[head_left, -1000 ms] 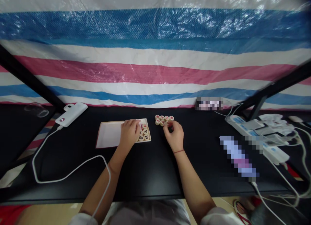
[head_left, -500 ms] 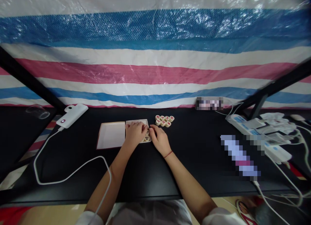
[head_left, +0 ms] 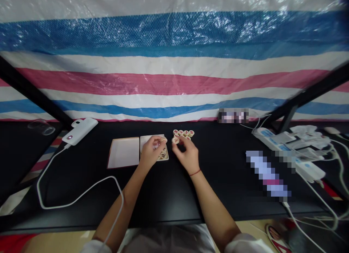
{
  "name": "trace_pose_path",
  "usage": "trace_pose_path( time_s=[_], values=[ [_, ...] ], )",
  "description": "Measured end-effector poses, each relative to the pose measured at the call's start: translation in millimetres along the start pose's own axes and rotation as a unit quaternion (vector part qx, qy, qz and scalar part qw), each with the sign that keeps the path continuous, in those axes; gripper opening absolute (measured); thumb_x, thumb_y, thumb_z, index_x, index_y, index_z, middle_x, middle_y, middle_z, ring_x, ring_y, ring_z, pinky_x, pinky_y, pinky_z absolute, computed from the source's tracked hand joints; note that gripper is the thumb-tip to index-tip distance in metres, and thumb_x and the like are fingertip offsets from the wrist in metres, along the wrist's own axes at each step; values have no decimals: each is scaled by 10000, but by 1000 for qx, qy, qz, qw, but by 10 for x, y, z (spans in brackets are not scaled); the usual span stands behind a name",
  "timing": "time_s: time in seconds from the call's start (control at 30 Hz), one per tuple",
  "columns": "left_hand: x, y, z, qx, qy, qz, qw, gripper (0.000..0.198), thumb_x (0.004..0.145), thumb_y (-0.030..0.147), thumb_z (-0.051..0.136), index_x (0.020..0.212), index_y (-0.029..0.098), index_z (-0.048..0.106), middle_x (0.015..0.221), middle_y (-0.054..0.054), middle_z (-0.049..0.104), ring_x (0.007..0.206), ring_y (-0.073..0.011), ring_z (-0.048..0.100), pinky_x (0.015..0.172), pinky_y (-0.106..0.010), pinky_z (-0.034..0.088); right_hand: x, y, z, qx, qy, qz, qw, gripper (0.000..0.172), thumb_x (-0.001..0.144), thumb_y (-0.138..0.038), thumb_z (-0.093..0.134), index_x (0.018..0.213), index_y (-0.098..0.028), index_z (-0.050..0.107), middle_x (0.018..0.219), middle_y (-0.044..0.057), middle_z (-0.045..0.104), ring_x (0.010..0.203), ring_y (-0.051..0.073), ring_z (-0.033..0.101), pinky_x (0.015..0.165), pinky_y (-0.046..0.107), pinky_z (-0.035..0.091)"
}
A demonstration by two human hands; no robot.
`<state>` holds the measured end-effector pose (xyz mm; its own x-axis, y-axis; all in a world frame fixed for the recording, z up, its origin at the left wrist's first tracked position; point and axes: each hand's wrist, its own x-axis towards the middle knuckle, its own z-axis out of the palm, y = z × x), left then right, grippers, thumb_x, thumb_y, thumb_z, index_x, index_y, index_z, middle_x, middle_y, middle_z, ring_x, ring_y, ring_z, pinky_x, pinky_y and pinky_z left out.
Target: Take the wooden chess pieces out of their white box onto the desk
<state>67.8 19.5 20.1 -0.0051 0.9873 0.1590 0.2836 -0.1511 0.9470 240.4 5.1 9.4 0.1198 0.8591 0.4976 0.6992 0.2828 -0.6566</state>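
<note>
Wooden game piece [head_left: 176, 139] pinched in the right hand [head_left: 186, 155], just near of a cluster of pieces [head_left: 183, 133] on the black table [head_left: 169, 194]; the left hand [head_left: 150, 152] pinches another piece [head_left: 164, 139] above a small tray [head_left: 154, 151]

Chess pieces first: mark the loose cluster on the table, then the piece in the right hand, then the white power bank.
Cluster of chess pieces [head_left: 184, 133], head view, on a middle disc.
Piece in the right hand [head_left: 176, 139], head view, on its pale face.
White power bank [head_left: 80, 130], head view, mid-casing.
</note>
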Motion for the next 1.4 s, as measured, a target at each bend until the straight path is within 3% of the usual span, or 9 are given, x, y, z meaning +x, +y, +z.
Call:
trace_pose_path(
  time_s=[0.13,0.37,0.47,0.57,0.73,0.83,1.0,1.17,1.4],
  values=[
    [71,-111,-52,-99,47,-26,994,268,802,331,649,1037,206,614,1007,-53,718,918,-168,691,825,-307,561,118,405,-196,-88,79,118,986,332,806,-433,551,949,-152,657,858,92,670,725,206,579,728,345,470],
    [95,-192,-50,-90,43,-24,995,354,772,260,648,1121,211,624,989,-50,710,848,-151,690,791,-304,576,104,794,-229,-199,-8,150,968,335,806,-458,538,901,-178,696,813,90,635,741,227,567,673,334,429],
    [53,-157,-31,7,40,49,998,303,801,263,639,1100,218,625,992,-50,694,845,-150,673,774,-297,566,104,678,-215,-194,5,151,969,373,826,-477,534,964,-168,690,829,95,644,750,232,578,675,340,440],
    [-6,-91,2,130,23,155,979,234,812,241,645,1043,220,621,951,-40,680,848,-160,653,792,-305,543,94,384,-186,-95,34,90,991,371,873,-469,502,996,-162,669,829,83,663,761,215,594,743,346,469],
    [-93,-45,98,215,-20,246,945,196,822,127,591,995,217,601,923,-40,665,894,-188,627,827,-336,518,-13,-146,-48,65,-90,-16,994,295,851,-449,577,993,-201,652,856,45,683,724,171,603,726,297,499],
    [-114,-60,122,228,-34,258,938,215,834,114,568,1018,222,594,957,-48,664,917,-199,624,845,-356,514,-30,-195,-15,86,-98,-21,991,251,845,-410,588,962,-200,661,834,36,685,718,162,610,724,290,507],
    [-99,-84,84,257,-33,262,930,313,865,253,605,1174,226,556,1078,-80,663,1009,-239,611,899,-407,498,90,251,-161,34,50,98,993,348,823,-431,562,1020,-169,680,947,93,686,703,170,613,660,298,514],
    [-76,-113,55,270,-30,251,929,265,884,260,575,1146,217,581,1031,-73,662,986,-227,610,887,-389,497,134,721,-267,-67,24,168,983,381,749,-438,601,1007,-170,684,943,100,705,766,218,630,727,355,502],
    [-69,-136,43,273,-32,247,929,228,887,230,557,1109,207,602,1022,-67,661,980,-219,600,901,-384,490,89,808,-201,-120,4,143,982,308,770,-412,575,956,-183,663,910,97,703,823,242,627,775,371,475]
  ],
)
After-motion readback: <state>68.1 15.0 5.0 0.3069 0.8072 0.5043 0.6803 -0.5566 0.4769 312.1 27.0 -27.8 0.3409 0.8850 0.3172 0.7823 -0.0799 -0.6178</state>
